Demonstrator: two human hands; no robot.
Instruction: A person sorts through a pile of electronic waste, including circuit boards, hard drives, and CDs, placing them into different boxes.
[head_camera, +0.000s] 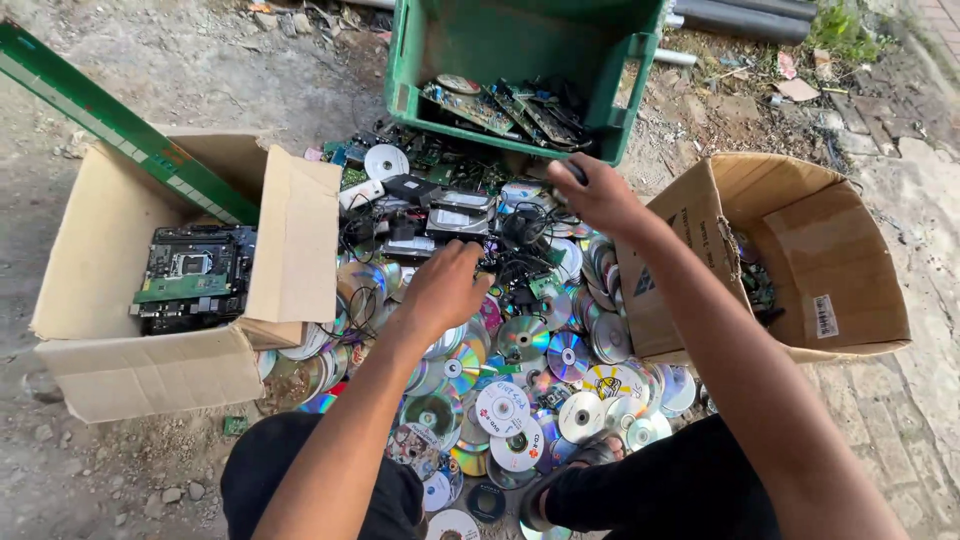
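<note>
The ground (200, 80) is grey, dusty dirt with small stones. On it sit three big containers. A brown cardboard box (150, 370) stands on the left with its flaps open. Its sides are soft and bent. Inside lies a flat, square circuit board (195, 275), dark with green parts. A long green strip (110, 125) leans out of this box.

Another brown cardboard box (810, 250) lies tipped on the right, with a few small parts deep inside.

At the top is a green plastic crate (520, 45) with hard, straight walls. More flat green boards (500, 110) lie in it.

Between the boxes is a big heap of round, shiny discs (545, 345). They are thin and flat with a hole in the middle. Some gleam in rainbow colours and some are white. Above the discs lie grey metal drives (450, 215) and a tangle of thin black wires (520, 270).

The left hand (445, 290) reaches down into the heap, just beside the black wires. Its fingers curl down, but I cannot tell what they hold.

The right hand (600, 195) is higher, near the front of the crate. It is closed around a small dark thing (574, 170). Only a bit pokes out, so I cannot tell what it is.
</note>
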